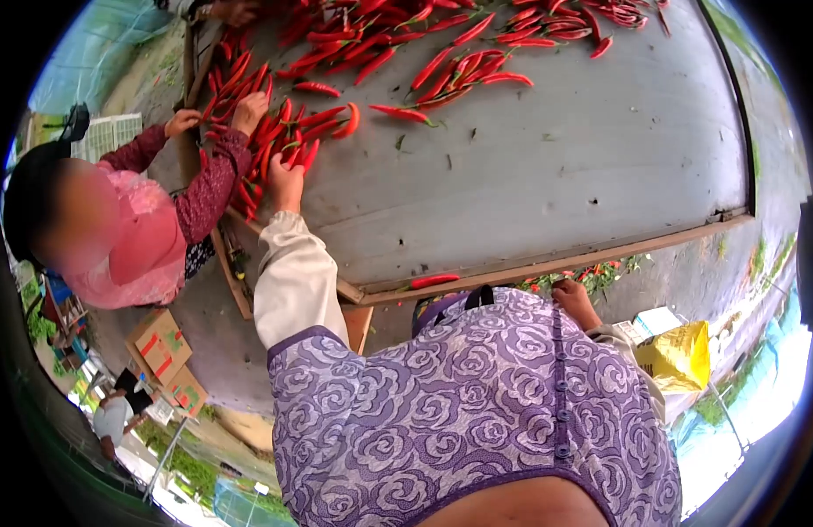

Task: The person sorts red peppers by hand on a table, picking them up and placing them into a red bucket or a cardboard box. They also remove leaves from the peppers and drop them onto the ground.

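My left hand (286, 186), in a cream sleeve, reaches over the table's left corner. Its fingers are closed on a red chili pepper (310, 157) at the edge of a chili pile (270, 140). My right hand (575, 304) is low beside my body, beyond the table's near edge. Its fingers look curled together; what they hold, if anything, is too small to make out. A single chili pepper (434, 281) lies along the wooden rim near my body. Loose chilies (404, 114) lie farther up the grey tabletop (547, 193).
A co-worker (151, 211) in a red patterned top stands at left, both hands at the chili pile. Another person's hand (235, 12) shows at the top. Cardboard boxes (165, 351) stand on the ground. At right are a yellow bag (683, 356) and green scraps (613, 274) with chilies.
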### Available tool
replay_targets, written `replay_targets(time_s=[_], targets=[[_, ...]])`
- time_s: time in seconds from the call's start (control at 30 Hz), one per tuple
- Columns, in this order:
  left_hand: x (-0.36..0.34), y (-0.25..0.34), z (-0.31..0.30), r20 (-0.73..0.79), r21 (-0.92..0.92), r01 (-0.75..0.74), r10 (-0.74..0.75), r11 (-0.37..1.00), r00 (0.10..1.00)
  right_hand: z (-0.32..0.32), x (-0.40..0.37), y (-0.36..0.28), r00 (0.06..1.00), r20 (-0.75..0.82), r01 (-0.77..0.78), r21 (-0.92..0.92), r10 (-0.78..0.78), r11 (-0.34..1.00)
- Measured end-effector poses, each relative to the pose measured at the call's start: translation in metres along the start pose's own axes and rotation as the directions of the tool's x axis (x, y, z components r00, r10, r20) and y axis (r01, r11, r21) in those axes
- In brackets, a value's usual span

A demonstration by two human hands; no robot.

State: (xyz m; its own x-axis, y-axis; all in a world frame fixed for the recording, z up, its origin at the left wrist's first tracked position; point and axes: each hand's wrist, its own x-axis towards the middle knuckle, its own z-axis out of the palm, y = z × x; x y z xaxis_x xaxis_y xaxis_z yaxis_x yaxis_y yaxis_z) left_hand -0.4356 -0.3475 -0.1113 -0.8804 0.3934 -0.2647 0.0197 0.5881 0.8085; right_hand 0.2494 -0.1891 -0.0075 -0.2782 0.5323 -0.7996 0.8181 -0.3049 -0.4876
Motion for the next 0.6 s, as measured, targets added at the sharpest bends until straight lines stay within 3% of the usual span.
replay_targets(time_s=[0.03,0.07,0.1,0.13,0.17,0.2,0.27,0.3,0.37,0.43,0.5,0.6], targets=[[0.001,0.041,0.01,-0.044,0.291,-0.189,0.21,0.938,0.977,-0.002,-0.003,-0.01,1.0,0.003,0.003,-0.061,-0.003,0.998],[-0.009,0.093,0.029,-0.033,0.559,-0.33,0.417,0.761,0.908,-0.001,-0.003,-0.007,1.0,-0.021,0.003,-0.045,-0.004,0.999],[-0.014,0.124,0.068,-0.022,0.443,-0.525,0.594,0.727,0.804,-0.001,-0.006,-0.01,1.0,-0.026,-0.009,-0.033,0.008,0.999],[-0.026,0.152,0.111,0.066,0.457,-0.593,0.64,0.663,0.766,0.0,-0.009,-0.013,0.999,-0.029,-0.025,-0.023,0.024,0.999],[-0.043,0.189,0.148,0.108,0.363,-0.773,0.8,0.521,0.59,0.0,-0.012,-0.015,0.999,-0.021,-0.032,0.001,0.032,0.999],[-0.049,0.205,0.192,0.301,0.295,-0.799,0.742,0.525,0.599,0.002,-0.013,-0.011,0.999,-0.031,-0.039,-0.003,0.039,0.999],[-0.074,0.239,0.263,0.366,0.335,-0.881,0.816,0.334,0.448,0.004,-0.018,-0.009,0.997,-0.059,-0.045,0.045,0.048,0.998],[-0.071,0.243,0.285,0.358,0.312,-0.89,0.827,0.332,0.434,0.005,-0.024,-0.016,0.994,-0.089,-0.055,0.057,0.06,0.997],[-0.07,0.254,0.324,0.538,0.368,-0.901,0.738,0.229,0.407,0.002,-0.034,-0.006,0.992,-0.122,-0.031,0.073,0.039,0.997],[-0.049,0.25,0.316,0.585,0.442,-0.877,0.681,0.189,0.441,0.0,-0.051,-0.015,0.977,-0.18,-0.079,0.185,0.113,0.98],[-0.015,0.22,0.283,0.539,0.463,-0.871,0.728,0.165,0.425,-0.002,-0.065,-0.012,0.968,-0.198,-0.1,0.26,0.155,0.96],[0.029,0.177,0.187,0.486,0.674,-0.721,0.639,0.16,0.596,-0.006,-0.063,0.009,0.949,-0.225,-0.139,0.327,0.22,0.935]])
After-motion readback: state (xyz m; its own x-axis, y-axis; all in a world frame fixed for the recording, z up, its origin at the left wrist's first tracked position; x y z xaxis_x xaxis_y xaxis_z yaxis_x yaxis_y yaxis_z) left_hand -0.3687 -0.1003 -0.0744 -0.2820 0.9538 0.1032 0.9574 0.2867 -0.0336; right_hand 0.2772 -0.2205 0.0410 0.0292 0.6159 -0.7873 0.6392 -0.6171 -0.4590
